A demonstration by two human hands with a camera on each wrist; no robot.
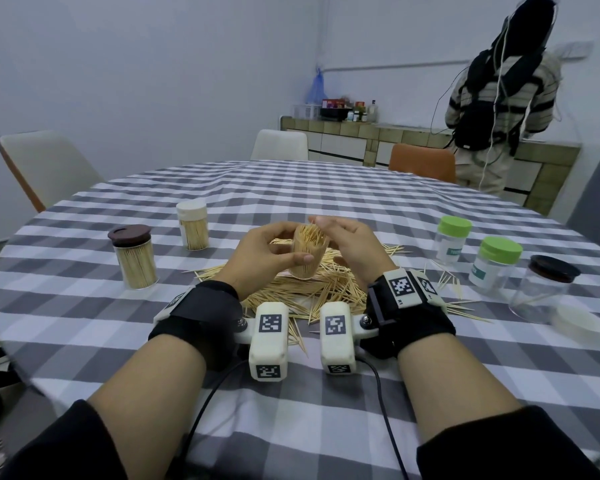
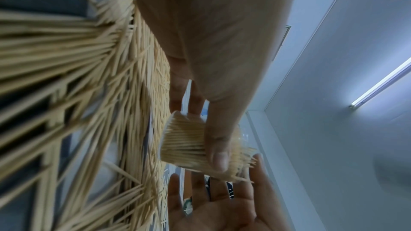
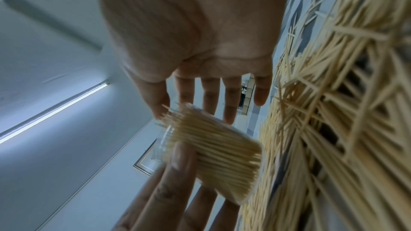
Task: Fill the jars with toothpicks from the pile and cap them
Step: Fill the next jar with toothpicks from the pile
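Observation:
My left hand grips a clear jar packed with toothpicks, thumb across its front and fingers behind, just above the loose toothpick pile. The jar has no cap and its toothpick tips stick out of the mouth. My right hand is at the mouth with straight fingers, thumb touching the tips. The left wrist view shows the jar under my thumb and the right palm beyond. In the right wrist view the jar lies below my spread right fingers.
Two filled, capped jars stand at left: a brown-lidded one and a white-lidded one. At right are two green-lidded jars, a dark-lidded jar and a loose white lid. A person stands at the far counter.

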